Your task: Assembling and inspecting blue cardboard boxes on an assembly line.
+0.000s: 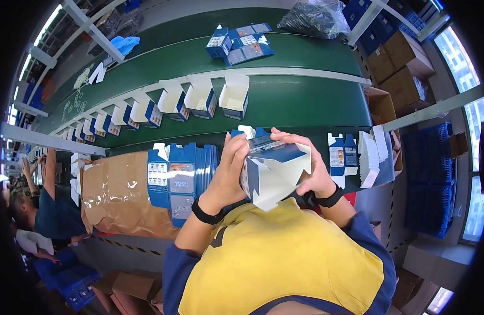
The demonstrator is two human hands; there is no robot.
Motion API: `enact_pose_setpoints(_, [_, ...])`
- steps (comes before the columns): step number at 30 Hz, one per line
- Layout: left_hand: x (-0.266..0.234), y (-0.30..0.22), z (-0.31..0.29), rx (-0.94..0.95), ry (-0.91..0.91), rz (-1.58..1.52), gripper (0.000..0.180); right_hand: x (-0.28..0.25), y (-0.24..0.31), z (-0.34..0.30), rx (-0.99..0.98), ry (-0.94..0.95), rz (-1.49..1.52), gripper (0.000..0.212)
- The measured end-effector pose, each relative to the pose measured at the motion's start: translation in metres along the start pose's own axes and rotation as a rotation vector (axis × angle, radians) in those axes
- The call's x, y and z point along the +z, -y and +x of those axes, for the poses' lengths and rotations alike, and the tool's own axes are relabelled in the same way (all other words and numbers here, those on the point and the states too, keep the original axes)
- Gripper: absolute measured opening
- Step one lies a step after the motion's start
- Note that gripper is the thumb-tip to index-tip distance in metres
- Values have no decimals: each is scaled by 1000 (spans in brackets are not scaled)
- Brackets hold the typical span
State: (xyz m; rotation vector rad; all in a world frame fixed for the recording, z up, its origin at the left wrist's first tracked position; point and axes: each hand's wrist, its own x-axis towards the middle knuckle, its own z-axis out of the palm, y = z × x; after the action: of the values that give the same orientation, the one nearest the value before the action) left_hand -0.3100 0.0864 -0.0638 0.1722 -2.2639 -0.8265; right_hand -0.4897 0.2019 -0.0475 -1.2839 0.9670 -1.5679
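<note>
Between my two hands is a blue carton (276,176), its white inside and loose flaps facing me. My left hand (232,170) grips its left side, fingers bent over the upper edge. My right hand (315,176) wraps round the right side, with the thumb by the open flaps. To the left of my left hand lies a stack of flat blue carton blanks (181,178) on brown wrapping paper (118,191). Right of my right hand are a blue and white blank (342,157) and a pile of white card pieces (369,160).
A row of open blue-and-white cartons (202,100) stands on the green conveyor (299,100). Beyond the white rail (305,72) lie several partly folded cartons (239,44) and a clear plastic bag (315,20). Another person (55,194) works at the left. Blue crates (425,178) are stacked at right.
</note>
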Motion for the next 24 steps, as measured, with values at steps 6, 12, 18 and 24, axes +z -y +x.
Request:
enact_pose_setpoints(6, [18,-14,5,32,-82,-37,80,9,19,5,154,-268,23,70])
enact_pose_setpoints(12, [13,-20,12,7,-34,-110,71,-1,6,4,29,-184,407,63])
enact_pose_setpoints(18, [10,-22,12,-136,-31,-195,84,-12,3,5,80,-45,-229,68])
enact_pose_setpoints(24, [5,-18,15,-132,-80,-323,92,-9,8,13,-227,48,-371,57])
